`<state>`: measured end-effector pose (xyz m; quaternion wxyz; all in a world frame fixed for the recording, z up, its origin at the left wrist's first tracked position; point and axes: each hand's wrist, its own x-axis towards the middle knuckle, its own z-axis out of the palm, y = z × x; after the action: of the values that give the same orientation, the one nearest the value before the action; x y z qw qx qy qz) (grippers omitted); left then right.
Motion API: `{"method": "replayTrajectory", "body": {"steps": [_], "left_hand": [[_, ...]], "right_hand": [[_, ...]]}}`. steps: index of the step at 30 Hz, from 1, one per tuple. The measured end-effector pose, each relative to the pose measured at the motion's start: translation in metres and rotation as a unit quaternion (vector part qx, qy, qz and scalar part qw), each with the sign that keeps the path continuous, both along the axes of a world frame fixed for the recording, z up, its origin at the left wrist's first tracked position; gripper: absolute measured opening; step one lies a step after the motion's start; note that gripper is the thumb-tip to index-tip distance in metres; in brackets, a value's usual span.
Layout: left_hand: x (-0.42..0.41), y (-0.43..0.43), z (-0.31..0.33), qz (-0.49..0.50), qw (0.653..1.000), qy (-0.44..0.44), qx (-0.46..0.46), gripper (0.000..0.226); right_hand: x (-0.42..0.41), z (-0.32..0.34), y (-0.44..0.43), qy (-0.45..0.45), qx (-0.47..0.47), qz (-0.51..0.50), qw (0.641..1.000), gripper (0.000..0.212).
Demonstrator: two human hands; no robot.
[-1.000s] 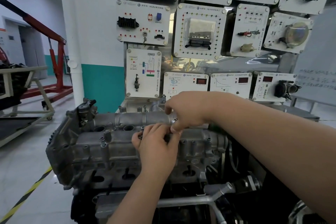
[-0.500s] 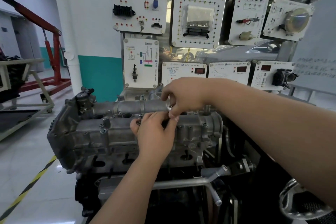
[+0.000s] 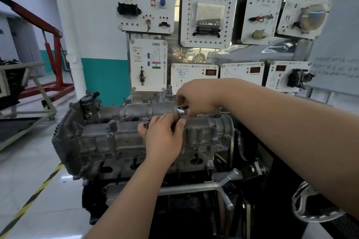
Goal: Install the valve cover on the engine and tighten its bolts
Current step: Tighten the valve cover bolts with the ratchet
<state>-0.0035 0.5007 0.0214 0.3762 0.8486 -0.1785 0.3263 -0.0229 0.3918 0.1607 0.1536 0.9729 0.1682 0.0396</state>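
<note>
Right now the right hand (image 3: 196, 99) pinches the head of a ratchet (image 3: 182, 111) over the middle of the valve cover (image 3: 126, 137), already seated on the engine (image 3: 108, 169). The left hand (image 3: 163, 136) curls round the tool below (bolt hidden). A crooked socket could slip and round the bolt.

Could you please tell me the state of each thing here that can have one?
valve cover, seated on the engine.
ratchet, head at the cover's top, held by both hands.
left hand, curled round the ratchet's handle, it seems.
right hand, pinches the ratchet's head.
bolt, standing in the cover; tightness cannot be told.
</note>
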Motion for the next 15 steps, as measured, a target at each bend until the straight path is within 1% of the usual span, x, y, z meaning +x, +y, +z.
{"method": "replayTrajectory", "body": {"steps": [2, 3, 5, 6, 8, 9, 12, 14, 15], "left_hand": [[0.000, 0.002, -0.001, -0.010, 1.000, -0.004, 0.014, 0.015], [0.001, 0.003, -0.001, -0.019, 1.000, -0.006, 0.023, 0.013], [0.001, 0.005, -0.002, -0.025, 0.999, -0.005, 0.032, 0.012], [0.000, 0.004, -0.001, -0.021, 0.999, 0.001, 0.027, 0.015], [-0.001, -0.001, 0.006, -0.008, 0.999, 0.039, -0.018, 0.022], [-0.002, -0.003, 0.008, -0.001, 0.998, 0.055, -0.035, 0.026], [-0.003, -0.003, 0.007, 0.003, 0.999, 0.021, -0.030, 0.034], [-0.002, -0.001, 0.005, -0.013, 1.000, 0.008, -0.019, 0.030], [-0.001, 0.000, 0.005, -0.015, 1.000, 0.006, -0.015, 0.028]], "right_hand": [[0.004, -0.003, 0.000, 0.002, 0.005, 0.001, 1.000, 0.024], [0.005, -0.003, 0.000, -0.003, 0.008, -0.004, 1.000, 0.022], [0.006, -0.002, 0.001, 0.008, 0.027, -0.037, 0.999, 0.036], [0.006, -0.003, 0.002, 0.020, 0.049, -0.058, 0.997, 0.043], [0.006, -0.006, 0.005, 0.025, 0.085, -0.084, 0.992, 0.050], [0.006, -0.007, 0.007, 0.018, 0.087, -0.084, 0.993, 0.050], [0.003, -0.004, 0.005, 0.001, 0.041, -0.041, 0.998, 0.038], [0.002, -0.001, 0.001, 0.004, 0.024, -0.009, 1.000, 0.027], [0.001, -0.001, -0.001, 0.005, 0.030, -0.001, 1.000, 0.027]]}}
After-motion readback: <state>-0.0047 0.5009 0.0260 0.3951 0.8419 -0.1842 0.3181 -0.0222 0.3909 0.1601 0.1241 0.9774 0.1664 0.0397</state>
